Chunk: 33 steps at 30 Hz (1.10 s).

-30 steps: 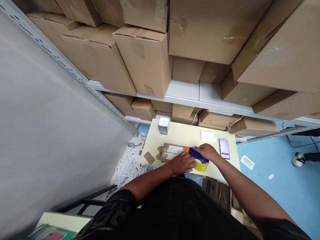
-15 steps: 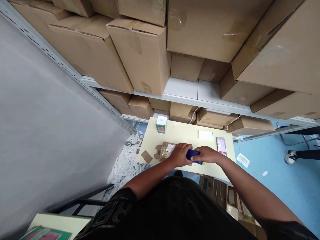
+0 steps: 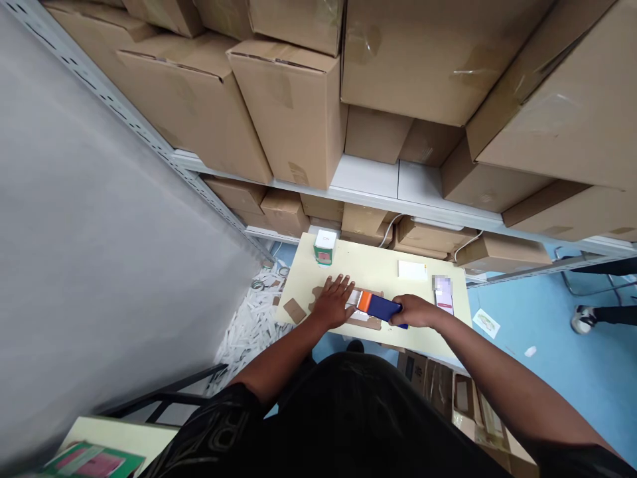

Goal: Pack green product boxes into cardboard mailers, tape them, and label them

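Note:
My right hand [image 3: 415, 312] grips one end of a flat, dark blue item [image 3: 382, 307] with an orange band near its other end; its exact kind is unclear. It lies across a flat brown cardboard package [image 3: 371, 323]. White material shows beyond the orange band, toward my left hand. With fingers spread, my left hand [image 3: 334, 302] rests flat on the left part of the package and hides some of it. All of this is at the front of the pale yellow table [image 3: 363, 262].
On the table are a white-and-green box [image 3: 324, 249], a white card or box [image 3: 412, 270], a phone [image 3: 444, 295] and a brown cardboard scrap [image 3: 294, 310]. Shelves of cartons [image 3: 288, 113] rise behind. Shredded paper [image 3: 243, 338] covers the floor at left. Another person's shoe [image 3: 583, 320] shows at right.
My left hand has moved left, away from the blue item, and its fingers have spread. The blue item is more exposed, showing its orange band. My right hand has shifted slightly right.

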Each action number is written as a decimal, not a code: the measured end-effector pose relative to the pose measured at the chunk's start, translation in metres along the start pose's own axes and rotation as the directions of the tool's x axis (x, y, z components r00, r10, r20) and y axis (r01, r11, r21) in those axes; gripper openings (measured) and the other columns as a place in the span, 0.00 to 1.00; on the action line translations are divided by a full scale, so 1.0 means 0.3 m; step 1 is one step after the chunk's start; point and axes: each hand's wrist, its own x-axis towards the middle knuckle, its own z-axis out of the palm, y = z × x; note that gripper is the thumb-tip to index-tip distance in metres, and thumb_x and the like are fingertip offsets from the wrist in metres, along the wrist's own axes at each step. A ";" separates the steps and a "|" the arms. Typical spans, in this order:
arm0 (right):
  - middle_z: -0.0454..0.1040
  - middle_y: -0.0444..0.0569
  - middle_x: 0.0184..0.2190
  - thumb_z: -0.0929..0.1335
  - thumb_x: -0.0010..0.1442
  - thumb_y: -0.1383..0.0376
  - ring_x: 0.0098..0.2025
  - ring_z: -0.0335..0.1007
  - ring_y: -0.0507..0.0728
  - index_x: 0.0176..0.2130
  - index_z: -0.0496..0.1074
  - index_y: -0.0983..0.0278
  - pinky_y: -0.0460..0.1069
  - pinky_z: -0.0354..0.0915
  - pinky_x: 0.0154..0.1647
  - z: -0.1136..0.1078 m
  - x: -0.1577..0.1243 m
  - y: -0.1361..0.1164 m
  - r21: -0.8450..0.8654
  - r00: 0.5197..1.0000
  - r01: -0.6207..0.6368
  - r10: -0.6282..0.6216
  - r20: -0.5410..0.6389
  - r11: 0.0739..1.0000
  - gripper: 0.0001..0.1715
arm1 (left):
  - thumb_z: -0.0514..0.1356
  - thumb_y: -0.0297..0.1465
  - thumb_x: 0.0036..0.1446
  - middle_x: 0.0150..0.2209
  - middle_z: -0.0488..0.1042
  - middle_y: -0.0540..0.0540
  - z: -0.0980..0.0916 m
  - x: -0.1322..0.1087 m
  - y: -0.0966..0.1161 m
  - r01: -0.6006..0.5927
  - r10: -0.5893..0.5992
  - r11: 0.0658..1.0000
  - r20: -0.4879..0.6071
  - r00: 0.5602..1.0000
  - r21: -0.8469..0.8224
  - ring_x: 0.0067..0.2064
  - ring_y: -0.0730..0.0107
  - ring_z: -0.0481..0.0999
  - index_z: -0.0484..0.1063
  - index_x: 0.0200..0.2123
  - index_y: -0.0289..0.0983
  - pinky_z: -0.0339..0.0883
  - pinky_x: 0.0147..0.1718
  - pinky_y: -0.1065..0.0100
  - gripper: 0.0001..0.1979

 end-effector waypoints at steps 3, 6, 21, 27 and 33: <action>0.82 0.56 0.35 0.67 0.60 0.40 0.38 0.79 0.63 0.36 0.80 0.64 0.50 0.60 0.31 0.000 0.018 -0.062 -0.177 0.995 -0.092 0.086 -0.040 0.980 0.31 | 0.54 0.45 0.68 0.74 0.53 0.36 0.009 0.000 -0.005 -0.006 0.005 1.000 0.005 1.000 0.015 0.76 0.47 0.47 0.53 0.74 0.36 0.32 0.72 0.42 0.37; 0.82 0.61 0.40 0.64 0.61 0.36 0.42 0.79 0.66 0.40 0.81 0.66 0.50 0.61 0.33 0.013 0.036 -0.112 -0.264 0.988 -0.141 0.120 -0.094 0.954 0.38 | 0.51 0.41 0.71 0.74 0.55 0.38 0.002 0.000 -0.004 -0.023 0.023 1.000 -0.011 1.000 -0.008 0.75 0.51 0.49 0.55 0.73 0.35 0.34 0.73 0.45 0.32; 0.82 0.63 0.41 0.59 0.62 0.32 0.44 0.79 0.68 0.40 0.81 0.65 0.53 0.67 0.41 0.047 0.006 -0.100 -0.350 0.965 -0.195 0.116 -0.234 0.916 0.44 | 0.50 0.36 0.70 0.74 0.55 0.44 -0.001 -0.026 -0.028 0.187 -0.185 0.982 -0.061 0.981 0.022 0.75 0.51 0.49 0.56 0.73 0.40 0.38 0.72 0.43 0.30; 0.81 0.64 0.39 0.59 0.60 0.30 0.44 0.78 0.69 0.38 0.81 0.64 0.55 0.66 0.40 -0.016 -0.073 0.128 -0.365 0.961 -0.237 0.162 -0.223 0.900 0.46 | 0.50 0.36 0.70 0.74 0.53 0.44 0.000 -0.023 -0.033 0.190 -0.189 0.980 -0.022 0.982 0.051 0.75 0.50 0.48 0.54 0.74 0.39 0.39 0.71 0.43 0.31; 0.80 0.65 0.39 0.58 0.60 0.29 0.44 0.78 0.72 0.37 0.81 0.65 0.57 0.67 0.41 -0.063 -0.105 0.369 -0.359 0.931 -0.347 0.269 -0.248 0.867 0.47 | 0.49 0.36 0.70 0.75 0.52 0.44 0.005 -0.017 -0.030 0.198 -0.198 0.978 -0.009 0.980 0.065 0.76 0.51 0.47 0.53 0.74 0.38 0.42 0.71 0.44 0.31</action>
